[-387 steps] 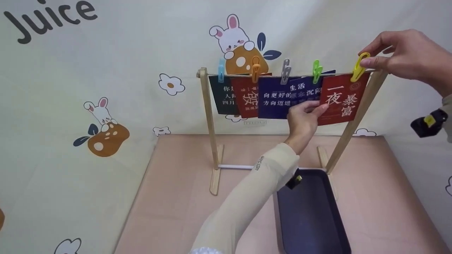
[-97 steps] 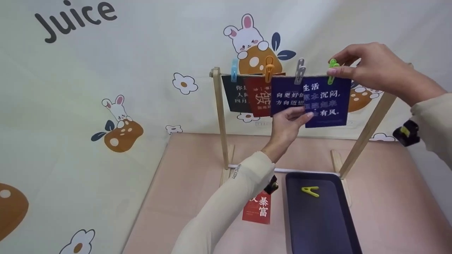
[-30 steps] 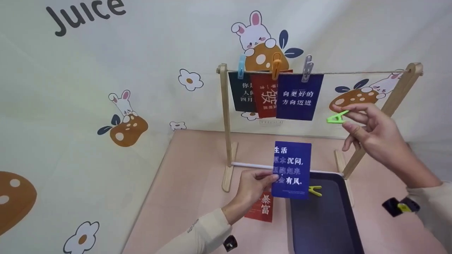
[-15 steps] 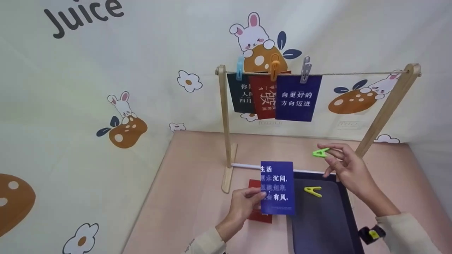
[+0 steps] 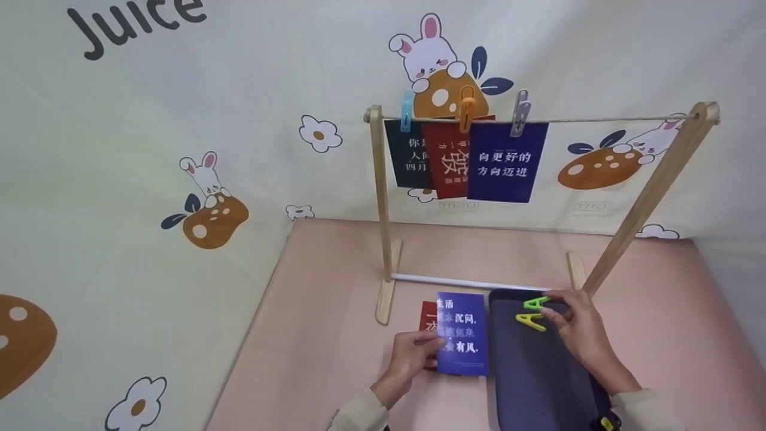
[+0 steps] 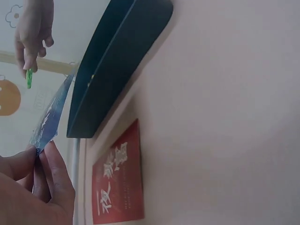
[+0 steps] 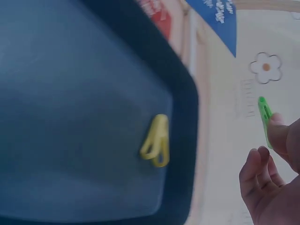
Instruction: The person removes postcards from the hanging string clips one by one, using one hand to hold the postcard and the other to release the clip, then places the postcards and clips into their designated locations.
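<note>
My left hand (image 5: 409, 362) pinches a blue card (image 5: 464, 335) with white lettering by its left edge. In the left wrist view that card is seen nearly edge-on between thumb and fingers. Behind it on the table lies a red card (image 6: 119, 180), partly covered in the head view. Over the far end of the dark tray (image 5: 538, 383), my right hand (image 5: 583, 332) pinches a green clothespin (image 7: 265, 119) between thumb and forefinger. A yellow clothespin (image 5: 530, 322) lies inside the tray, just nearer than the green one in the head view.
Behind the tray stands a wooden frame (image 5: 649, 203) with a string across its top. A light blue clothespin (image 5: 406, 111), an orange one (image 5: 467, 109) and a grey one (image 5: 520, 114) hold a dark green card (image 5: 407, 158), a red one and a blue card (image 5: 507, 164) there.
The yellow clothespin and its red card, then the green clothespin and blue card, came off the string. Lately both hands have lowered, the left toward the table, the right to the tray.
</note>
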The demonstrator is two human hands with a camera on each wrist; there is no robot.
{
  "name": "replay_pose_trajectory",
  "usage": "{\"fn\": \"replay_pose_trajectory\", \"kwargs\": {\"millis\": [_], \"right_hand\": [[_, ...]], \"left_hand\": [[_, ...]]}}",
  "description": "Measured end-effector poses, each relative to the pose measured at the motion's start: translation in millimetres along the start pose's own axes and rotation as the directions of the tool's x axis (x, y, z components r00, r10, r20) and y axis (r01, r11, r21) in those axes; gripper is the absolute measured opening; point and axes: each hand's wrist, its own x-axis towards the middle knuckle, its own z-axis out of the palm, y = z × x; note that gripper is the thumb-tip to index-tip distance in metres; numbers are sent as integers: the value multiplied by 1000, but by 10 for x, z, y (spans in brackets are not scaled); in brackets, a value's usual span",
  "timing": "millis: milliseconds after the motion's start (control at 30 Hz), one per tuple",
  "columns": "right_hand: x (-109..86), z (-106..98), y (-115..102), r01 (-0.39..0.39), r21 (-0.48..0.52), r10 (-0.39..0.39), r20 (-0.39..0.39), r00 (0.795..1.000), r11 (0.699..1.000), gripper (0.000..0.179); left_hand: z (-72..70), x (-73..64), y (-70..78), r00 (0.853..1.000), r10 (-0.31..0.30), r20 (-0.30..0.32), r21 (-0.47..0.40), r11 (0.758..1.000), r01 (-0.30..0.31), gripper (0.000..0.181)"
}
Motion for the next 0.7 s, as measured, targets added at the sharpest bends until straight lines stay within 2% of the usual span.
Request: {"fn": "replay_pose_trajectory", "kwargs": {"millis": [167,367,433,500,600,700], "right_hand": [[-100,162,196,-38,-88,42,49,998,995,30],[-172,317,301,-87,-142,105,126,986,986,33],[-191,353,315,-104,-161,128,144,981,981,33],[-206,377,327,-114,-181,142,150,978,977,33],[-230,391,344,-114,-208,143,129,981,971,32],[-244,391,353,-101,-244,131,111,985,965,34]], "left_hand": [[-44,92,-154,1000,-20,-19,16,1000,20,22],[-111,133,-259,999,-18,-38,55,998,20,19],[-123,139,-276,998,7,-57,80,997,-2,18],[-131,150,-289,995,47,-85,141,989,-35,16],[-134,179,-303,985,115,-126,236,968,-83,14],[-130,218,-318,975,157,-156,294,950,-106,13]]}}
